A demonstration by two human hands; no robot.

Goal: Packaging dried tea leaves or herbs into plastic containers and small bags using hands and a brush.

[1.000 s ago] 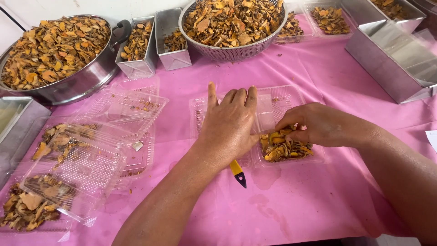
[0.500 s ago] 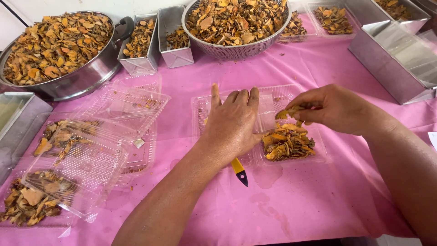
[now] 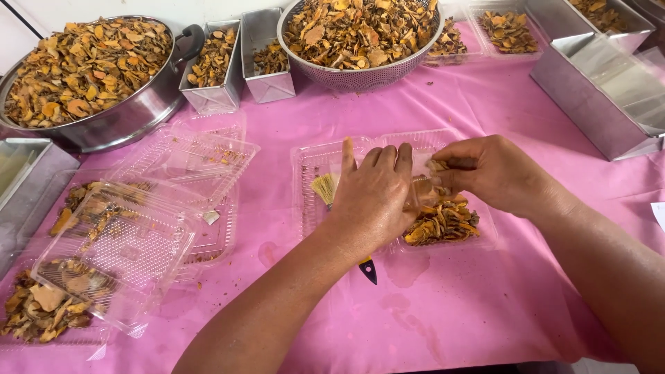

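An open clear plastic clamshell box (image 3: 312, 173) lies on the pink cloth in front of me, with a pile of dried orange-brown slices (image 3: 443, 221) in its right half. My left hand (image 3: 370, 197) rests flat over the middle of the box, fingers spread. A small brush (image 3: 325, 190) with pale bristles lies under that hand, and its yellow and black handle tip pokes out below the wrist. My right hand (image 3: 495, 173) hovers just above the pile, fingers pinched on a few dried slices (image 3: 436, 166).
A big metal pot (image 3: 104, 125) and a mesh colander (image 3: 360, 73), both full of dried slices, stand at the back. Small steel tins (image 3: 215, 93) sit between them, a steel tray (image 3: 603, 97) at the right. Filled and empty clamshell boxes (image 3: 118, 249) are stacked at the left.
My right hand has lifted from the pile with a few slices pinched in it. My left hand shifted slightly, uncovering the brush bristles.
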